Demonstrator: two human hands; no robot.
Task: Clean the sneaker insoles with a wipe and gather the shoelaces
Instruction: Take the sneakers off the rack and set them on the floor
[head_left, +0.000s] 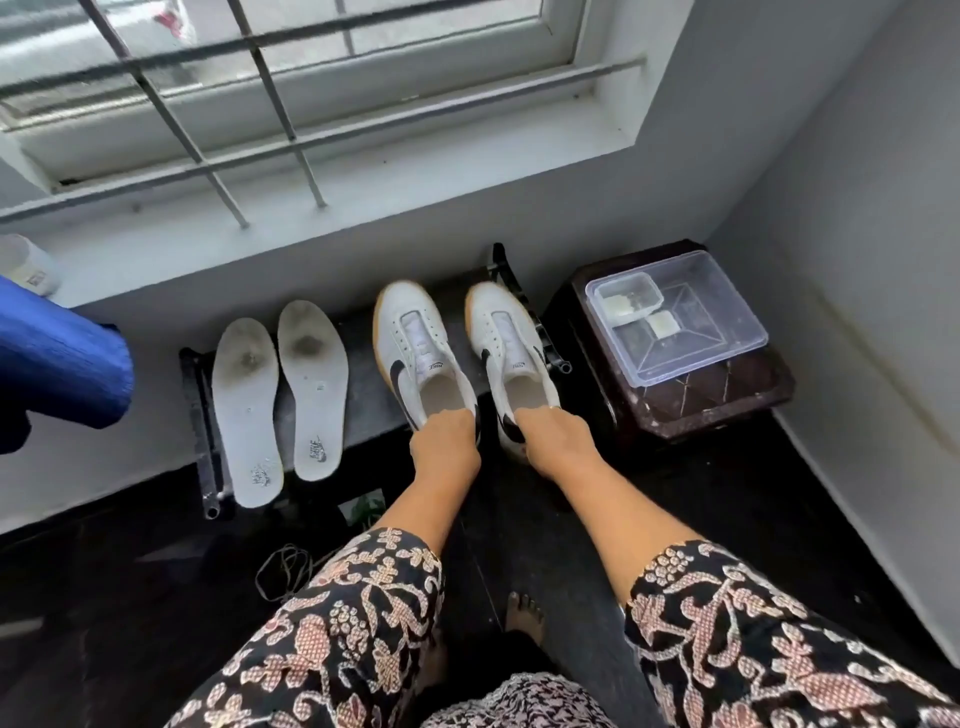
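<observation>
Both insoles (248, 410) (313, 384) lie beside the sneakers (423, 358), light and floppy, so grab mid-edge. Left hand (445, 434) and right hand (553, 434) each grip a heel. Laces (283, 569), probably, on the floor.

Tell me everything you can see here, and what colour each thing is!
insoles: two, white with dirty grey patches, side by side on the dark rack, left of the sneakers
sneakers: two, white with black swooshes and tan soles, no laces, on the rack
shoelaces: a dark tangle on the black floor, near the left sleeve
plastic box: one, clear, on a dark brown stool at the right
window grille: grey bars, above the sill
blue fabric: one piece, far left
left hand: gripping the left sneaker's heel
right hand: gripping the right sneaker's heel
</observation>
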